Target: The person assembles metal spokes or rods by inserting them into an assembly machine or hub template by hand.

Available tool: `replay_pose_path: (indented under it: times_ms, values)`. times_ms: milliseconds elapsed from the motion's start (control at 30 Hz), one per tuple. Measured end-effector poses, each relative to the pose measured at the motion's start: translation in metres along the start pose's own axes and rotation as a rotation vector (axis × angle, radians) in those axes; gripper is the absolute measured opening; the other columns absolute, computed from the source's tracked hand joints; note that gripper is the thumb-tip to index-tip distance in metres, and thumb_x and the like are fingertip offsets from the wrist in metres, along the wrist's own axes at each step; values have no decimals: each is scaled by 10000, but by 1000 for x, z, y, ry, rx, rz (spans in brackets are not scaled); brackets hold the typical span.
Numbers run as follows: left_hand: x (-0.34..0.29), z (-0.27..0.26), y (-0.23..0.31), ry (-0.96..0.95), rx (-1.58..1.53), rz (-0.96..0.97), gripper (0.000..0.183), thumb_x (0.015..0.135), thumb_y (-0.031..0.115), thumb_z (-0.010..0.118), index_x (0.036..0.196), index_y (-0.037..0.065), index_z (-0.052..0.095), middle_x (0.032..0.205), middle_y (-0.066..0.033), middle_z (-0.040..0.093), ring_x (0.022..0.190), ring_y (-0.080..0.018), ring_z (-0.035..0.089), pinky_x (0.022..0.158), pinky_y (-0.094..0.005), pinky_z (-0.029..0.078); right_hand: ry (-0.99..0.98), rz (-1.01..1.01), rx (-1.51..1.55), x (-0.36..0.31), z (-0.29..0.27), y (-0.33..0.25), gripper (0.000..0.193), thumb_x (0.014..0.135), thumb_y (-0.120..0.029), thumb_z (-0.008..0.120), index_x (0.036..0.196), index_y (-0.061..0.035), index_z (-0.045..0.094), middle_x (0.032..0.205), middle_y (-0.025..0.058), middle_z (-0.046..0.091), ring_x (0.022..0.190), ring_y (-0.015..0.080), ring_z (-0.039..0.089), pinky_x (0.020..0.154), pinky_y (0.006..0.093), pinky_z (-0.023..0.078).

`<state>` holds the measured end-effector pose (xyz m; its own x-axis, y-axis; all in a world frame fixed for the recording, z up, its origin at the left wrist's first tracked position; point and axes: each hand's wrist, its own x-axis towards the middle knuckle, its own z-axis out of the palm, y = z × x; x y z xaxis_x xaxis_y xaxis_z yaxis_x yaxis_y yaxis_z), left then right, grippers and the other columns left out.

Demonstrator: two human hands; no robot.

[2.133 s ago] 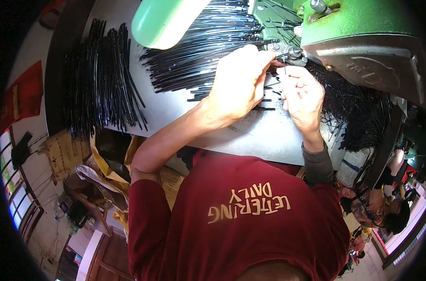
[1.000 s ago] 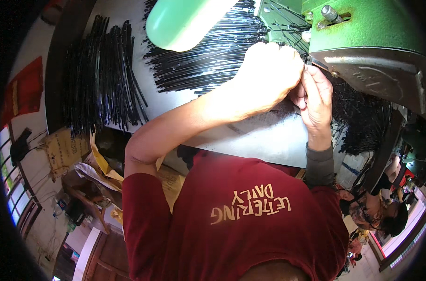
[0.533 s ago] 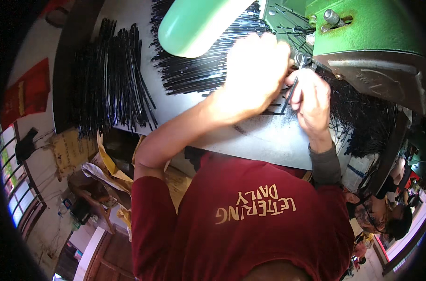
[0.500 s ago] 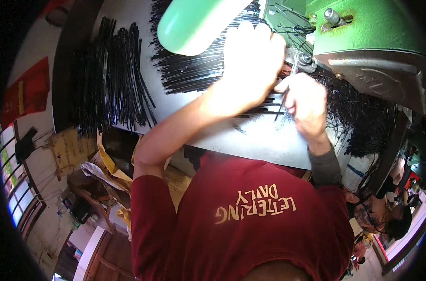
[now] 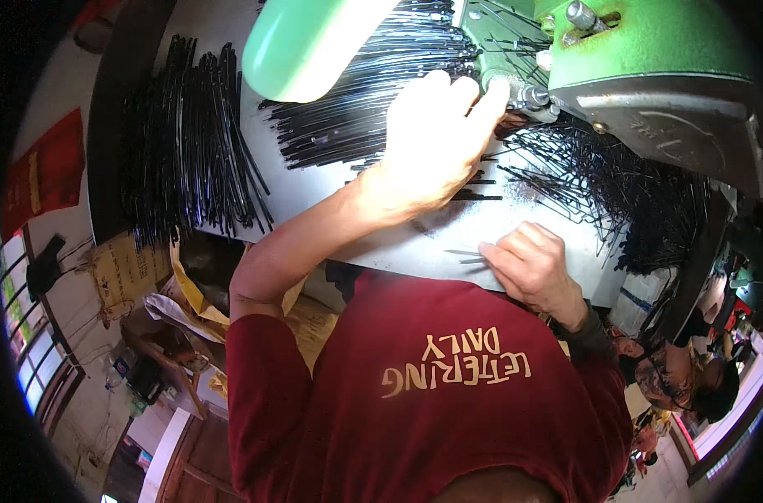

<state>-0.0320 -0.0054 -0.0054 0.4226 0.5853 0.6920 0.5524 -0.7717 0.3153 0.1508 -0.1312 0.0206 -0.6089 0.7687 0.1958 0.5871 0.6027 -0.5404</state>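
- Two hands are at work, well apart, over one pale grey surface (image 5: 398,251): the left hand (image 5: 436,138) beside the green machine (image 5: 641,42), the right hand (image 5: 528,260) near the surface's front edge.
- The right hand's fingers pinch a thin dark strip (image 5: 462,252), whose free end points left, over the surface. A second thin line just below it may be another strip or a shadow; I cannot tell.
- The left hand's fingers are partly curled, the forefinger stretched toward the metal fitting (image 5: 530,95) at the machine's left side. Whether they grasp anything there cannot be told.
- The step in hand looks to be handling single strips around the fitting, with the pinched one held away from it.
- Moving that strip would call for a light pinch, since it looks slender, and for keeping it off the loose strips (image 5: 480,198) below the left hand.
- A tangled pile (image 5: 658,197) lies right of the fitting, a row of aligned strips (image 5: 331,138) to the left; stray ends could snag.
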Motion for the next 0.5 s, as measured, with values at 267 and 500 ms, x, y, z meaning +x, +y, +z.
replay_pose_path:
  times_ms: [267, 500]
  values:
    - [3, -3, 17, -117, -127, -229, 317, 760, -6, 620, 1068, 66, 598, 643, -64, 478, 507, -209, 503, 458, -312, 417, 429, 629, 483, 30, 12, 18, 53, 864, -11, 557, 913, -6, 537, 691, 39, 567, 533, 81, 530, 479, 221, 429]
    - [5, 1, 17, -151, -157, -310, 271, 809, 16, 602, 1075, 66, 591, 676, -81, 544, 513, -224, 549, 467, -313, 448, 514, 682, 780, 57, 5, 28, 102, 895, -24, 521, 996, -10, 513, 729, 40, 572, 536, 39, 519, 471, 181, 452]
